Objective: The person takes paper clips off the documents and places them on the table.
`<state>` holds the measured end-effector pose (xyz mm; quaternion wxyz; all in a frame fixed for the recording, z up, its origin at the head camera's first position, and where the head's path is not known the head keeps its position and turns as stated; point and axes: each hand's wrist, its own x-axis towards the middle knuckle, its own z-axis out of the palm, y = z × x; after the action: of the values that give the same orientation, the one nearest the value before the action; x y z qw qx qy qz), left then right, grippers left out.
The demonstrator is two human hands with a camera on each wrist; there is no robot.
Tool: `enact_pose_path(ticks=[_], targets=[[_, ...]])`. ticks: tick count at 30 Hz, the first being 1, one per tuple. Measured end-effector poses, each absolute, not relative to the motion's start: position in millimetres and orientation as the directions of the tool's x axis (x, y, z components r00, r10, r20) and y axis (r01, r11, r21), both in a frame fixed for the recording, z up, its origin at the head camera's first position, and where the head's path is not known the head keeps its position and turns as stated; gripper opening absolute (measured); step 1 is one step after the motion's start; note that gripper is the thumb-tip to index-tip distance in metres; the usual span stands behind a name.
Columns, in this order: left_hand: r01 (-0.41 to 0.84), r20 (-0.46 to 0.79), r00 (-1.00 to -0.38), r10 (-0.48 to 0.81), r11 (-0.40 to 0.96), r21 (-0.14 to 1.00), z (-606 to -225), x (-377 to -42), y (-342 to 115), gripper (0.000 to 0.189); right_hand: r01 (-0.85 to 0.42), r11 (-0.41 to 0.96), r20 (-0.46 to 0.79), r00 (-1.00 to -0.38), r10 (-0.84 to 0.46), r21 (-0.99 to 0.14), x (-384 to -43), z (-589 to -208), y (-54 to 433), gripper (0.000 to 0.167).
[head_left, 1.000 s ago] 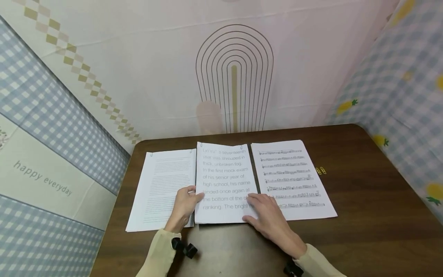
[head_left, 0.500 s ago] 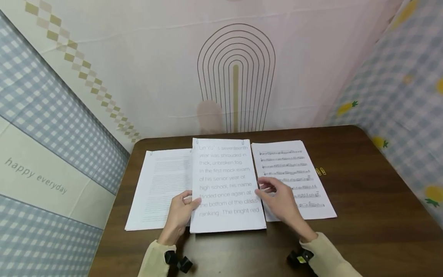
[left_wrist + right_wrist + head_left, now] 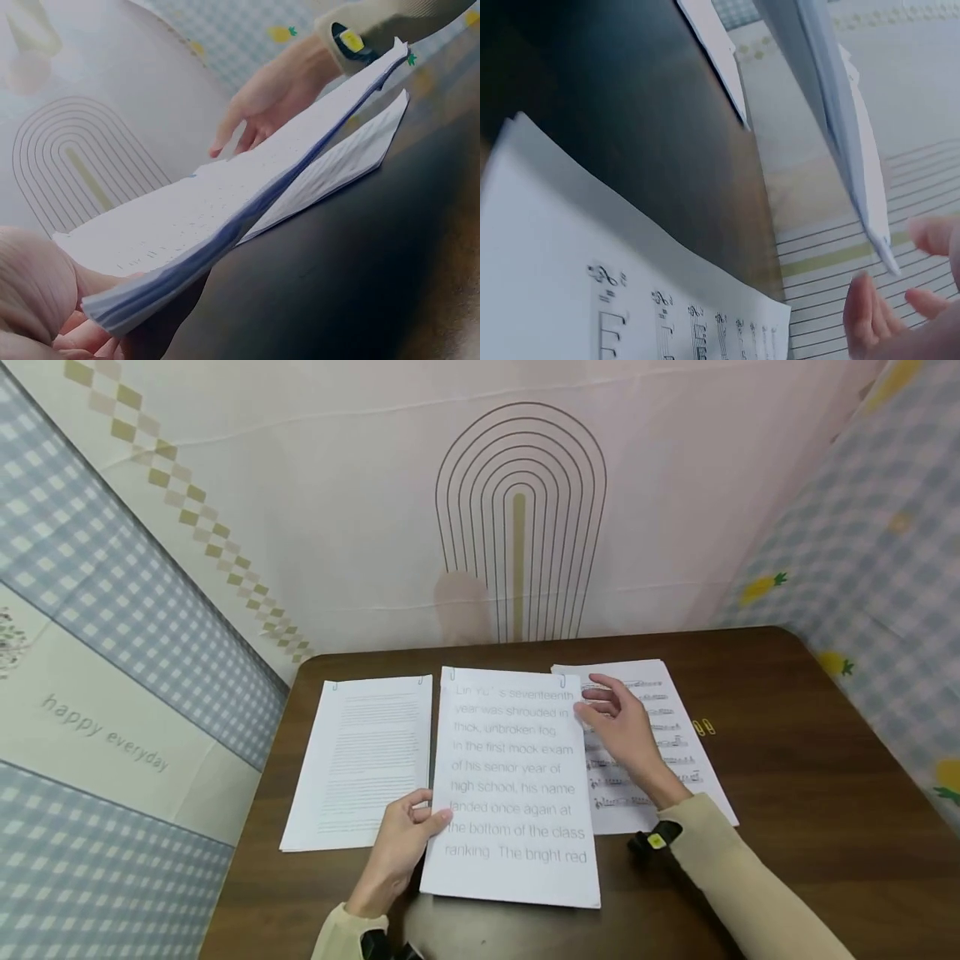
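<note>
A stack of large-print pages (image 3: pixel 517 768), with paper clips (image 3: pixel 563 681) at its two top corners, is raised off the table. My left hand (image 3: pixel 401 839) grips its lower left edge, thumb on top and fingers underneath. The left wrist view shows the stack's thick layered edge (image 3: pixel 217 240) tilted above the table. By the upper right corner is my right hand (image 3: pixel 622 727), thumb and fingers spread around that corner. In the right wrist view its fingers (image 3: pixel 862 315) show a gap to the paper.
Left of the stack lies a clipped stack of small-print pages (image 3: pixel 375 760). Sheet music (image 3: pixel 645 785) lies to the right, partly under my right hand and forearm. Two yellow paper clips (image 3: pixel 703 727) are beside it on the brown table (image 3: pixel 810 793). A patterned cloth (image 3: pixel 360 527) hangs behind.
The large-print stack has come up off the table and closer, held in my left hand. My right hand has left its lower right part and moved up to the upper right corner.
</note>
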<state>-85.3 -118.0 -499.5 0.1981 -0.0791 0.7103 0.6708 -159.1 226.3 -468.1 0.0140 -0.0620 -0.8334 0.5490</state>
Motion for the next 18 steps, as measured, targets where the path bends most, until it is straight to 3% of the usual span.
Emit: enact_pose_path(ticks=[4, 9, 18], targets=[[-0.390, -0.397, -0.898, 0.192, 0.074, 0.918, -499, -86, -120, 0.032, 0.111, 0.350, -0.087, -0.993, 0.082, -0.930, -174, -467, 228, 0.061], [-0.391, -0.396, -0.889, 0.230, 0.069, 0.918, -502, -82, -122, 0.032, 0.118, 0.334, -0.095, -0.992, 0.086, -0.935, -178, -468, 227, 0.045], [-0.403, -0.408, -0.887, 0.215, 0.070, 0.913, -508, -77, -121, 0.031, 0.106, 0.409, -0.063, -0.991, 0.117, -0.906, -177, -470, 228, 0.037]])
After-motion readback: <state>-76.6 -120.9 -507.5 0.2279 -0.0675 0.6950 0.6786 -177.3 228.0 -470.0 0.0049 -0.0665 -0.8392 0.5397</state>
